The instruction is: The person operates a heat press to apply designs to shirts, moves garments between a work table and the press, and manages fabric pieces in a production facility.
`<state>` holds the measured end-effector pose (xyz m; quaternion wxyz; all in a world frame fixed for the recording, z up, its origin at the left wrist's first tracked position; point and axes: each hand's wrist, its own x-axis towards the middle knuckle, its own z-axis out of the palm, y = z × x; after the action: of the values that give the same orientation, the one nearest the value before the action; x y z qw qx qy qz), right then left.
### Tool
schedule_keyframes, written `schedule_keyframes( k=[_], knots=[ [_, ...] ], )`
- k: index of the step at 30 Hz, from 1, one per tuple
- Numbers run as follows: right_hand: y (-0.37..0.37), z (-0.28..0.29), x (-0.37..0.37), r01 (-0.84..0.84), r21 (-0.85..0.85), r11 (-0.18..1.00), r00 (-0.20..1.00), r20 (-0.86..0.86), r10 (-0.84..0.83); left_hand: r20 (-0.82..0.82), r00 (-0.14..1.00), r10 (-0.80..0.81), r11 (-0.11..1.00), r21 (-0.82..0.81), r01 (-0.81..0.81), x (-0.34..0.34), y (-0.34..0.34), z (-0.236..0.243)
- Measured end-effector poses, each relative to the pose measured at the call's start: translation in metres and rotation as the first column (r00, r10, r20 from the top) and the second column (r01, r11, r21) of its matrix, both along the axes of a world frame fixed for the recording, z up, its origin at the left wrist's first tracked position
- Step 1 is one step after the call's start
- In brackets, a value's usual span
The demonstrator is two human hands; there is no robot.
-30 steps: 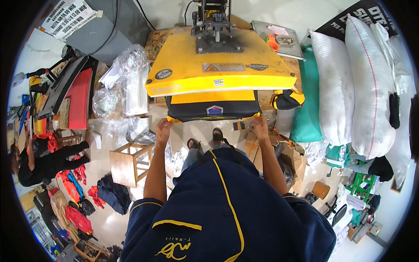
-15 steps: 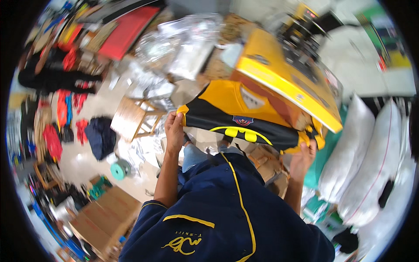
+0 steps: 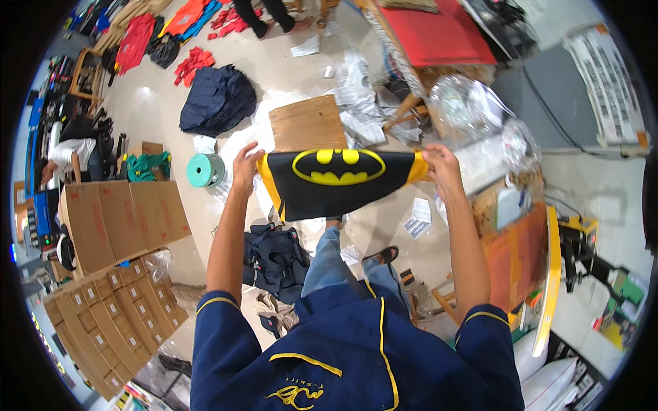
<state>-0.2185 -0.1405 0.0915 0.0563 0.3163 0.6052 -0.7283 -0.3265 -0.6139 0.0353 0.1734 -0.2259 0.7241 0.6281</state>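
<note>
A black and yellow shirt (image 3: pixel 336 195) with a yellow bat emblem hangs stretched out in front of me, between my two hands. My left hand (image 3: pixel 245 166) pinches its yellow edge at the left end. At the opposite end, my right hand (image 3: pixel 442 164) is closed on another yellow edge. The cloth is held in the air and sags a little along its lower border; the rest of the garment is folded behind or hidden from view. Beyond it, partly covered by the shirt, stands a small wooden stool (image 3: pixel 308 122).
Cardboard boxes (image 3: pixel 123 219) stand on my left, near a green roll (image 3: pixel 204 170) and a dark blue cloth pile (image 3: pixel 218 99). A yellow-edged machine (image 3: pixel 548 274) and a table with plastic-wrapped packs (image 3: pixel 473 109) are on the right. A person's legs (image 3: pixel 264 14) show at the far side.
My view has turned left, away from the yellow machine. The shirt has come along in both hands; its yellow neck part no longer shows and the bat emblem now faces up fully.
</note>
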Motion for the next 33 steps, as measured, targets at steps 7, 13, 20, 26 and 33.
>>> schedule_keyframes(
  k=[7, 13, 20, 26, 33],
  knots=[
    [-0.066, -0.079, -0.177, 0.028, 0.16, 0.987, 0.974, -0.227, 0.009, -0.4, 0.916, 0.034, 0.958, -0.248, -0.144, -0.105, -0.057, -0.03],
    [-0.091, -0.228, -0.179, -0.01, 0.177, 0.984, 0.982, -0.186, 0.043, -0.323, 0.933, 0.159, 0.936, -0.251, -0.247, -0.068, -0.067, -0.15],
    [-0.101, -0.38, -0.14, -0.063, 0.181, 0.981, 0.998, -0.003, 0.065, -0.143, 0.97, 0.195, 0.949, -0.222, -0.223, -0.014, -0.062, -0.312],
    [-0.101, -0.373, -0.111, -0.046, 0.099, 0.994, 0.997, 0.066, 0.04, -0.084, 0.987, 0.136, 0.954, -0.257, -0.153, -0.004, -0.063, -0.314],
    [-0.105, -0.338, 0.028, -0.176, 0.352, 0.919, 0.984, 0.101, 0.15, -0.121, 0.987, -0.109, 0.88, -0.473, 0.039, 0.042, -0.068, -0.301]
  ],
)
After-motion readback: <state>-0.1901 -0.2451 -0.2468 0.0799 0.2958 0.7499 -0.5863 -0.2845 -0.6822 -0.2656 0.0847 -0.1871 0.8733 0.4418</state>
